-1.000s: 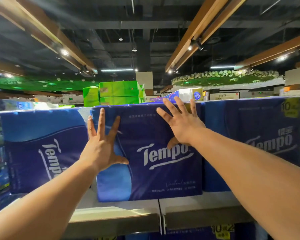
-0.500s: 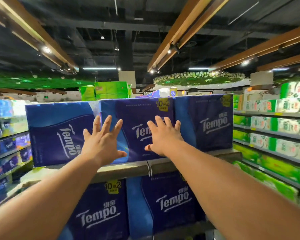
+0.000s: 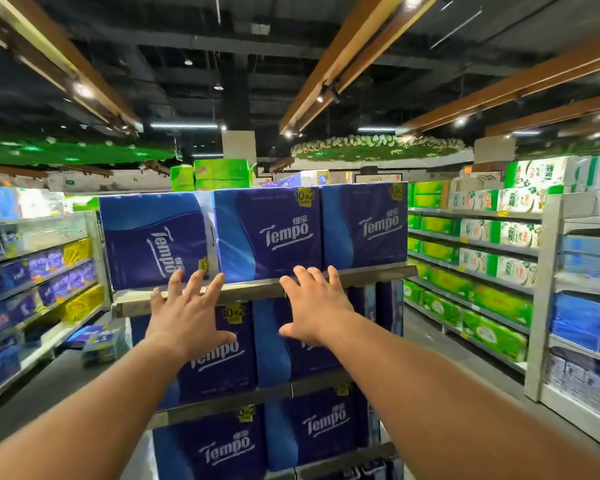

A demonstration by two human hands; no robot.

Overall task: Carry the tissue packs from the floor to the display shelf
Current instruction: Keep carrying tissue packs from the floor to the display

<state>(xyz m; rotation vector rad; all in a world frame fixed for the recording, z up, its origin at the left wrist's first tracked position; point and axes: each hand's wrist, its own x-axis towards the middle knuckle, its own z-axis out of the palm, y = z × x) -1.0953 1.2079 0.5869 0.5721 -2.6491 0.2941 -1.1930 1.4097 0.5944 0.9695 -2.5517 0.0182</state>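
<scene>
Head view
Left hand [image 3: 187, 317]: raised in front of the display shelf [image 3: 264, 289], back of the hand to the camera, fingers straight and spread; it holds nothing. Contact with the shelf edge cannot be told.
Right hand [image 3: 312, 306]: raised beside the left, fingers straight and slightly spread, fingertips at the level of the shelf's front edge; it holds nothing.
Top-tier tissue packs: three blue Tempo packs stand side by side, touching, on the top board. The left pack [image 3: 153, 240] has its logo turned sideways; the middle pack [image 3: 271, 233] and the right pack [image 3: 364, 226] show upright logos.
Lower tiers: more blue Tempo packs [image 3: 291, 427] fill the two boards below, partly hidden by the forearms.
Floor pack [image 3: 94, 341]: a blue pack lies on the floor to the left of the shelf, well apart from both hands.
Side aisles: the left-hand shelving [image 3: 32, 271] holds blue and yellow packs; the right-hand shelving [image 3: 482, 237] holds green and white packs.
</scene>
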